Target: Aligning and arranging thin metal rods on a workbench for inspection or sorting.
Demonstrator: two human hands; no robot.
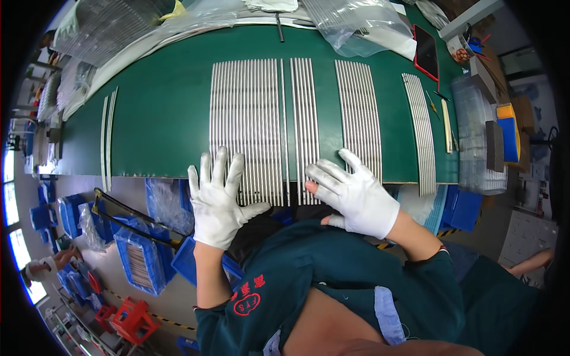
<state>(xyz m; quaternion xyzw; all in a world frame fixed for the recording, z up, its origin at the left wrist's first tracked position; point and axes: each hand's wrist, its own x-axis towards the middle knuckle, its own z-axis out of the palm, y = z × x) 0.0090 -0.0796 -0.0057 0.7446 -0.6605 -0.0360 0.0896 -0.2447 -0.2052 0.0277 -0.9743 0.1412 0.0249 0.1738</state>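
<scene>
Shiny metal rods lie side by side in groups on a green table, pointing away from me. My left hand [218,204], in a white glove, has its fingers spread, with the fingertips over the near left end of the widest group of rods [244,113]. My right hand [355,193], also gloved, is open; a bare fingertip shows at its left side. It is between a narrower group of rods [304,101] and another group [359,113], over their near ends. A single rod [284,118] lies apart between the widest and narrower groups. Neither hand grips anything.
More rods [420,130] lie at the right and a few rods [108,136] at the far left of the green table [160,113]. A red-edged phone [426,53], plastic-wrapped rods [350,24] and clear trays [475,130] line its edges. Blue crates [142,255] and a red stool [133,320] stand below left.
</scene>
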